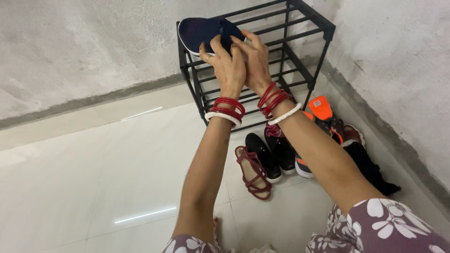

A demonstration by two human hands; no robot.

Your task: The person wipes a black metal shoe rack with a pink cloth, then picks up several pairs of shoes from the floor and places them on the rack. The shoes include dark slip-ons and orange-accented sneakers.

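Both hands meet at the top centre of the frame on a dark navy shoe with a white sole edge. The left hand and the right hand are side by side — fingers curled over the shoe's near end, gripping it. The shoe lies on the top tier of a black metal rack in the wall corner. Lower right of the rack, on the white tiled floor, lie a maroon sandal, black shoes and an orange-soled shoe.
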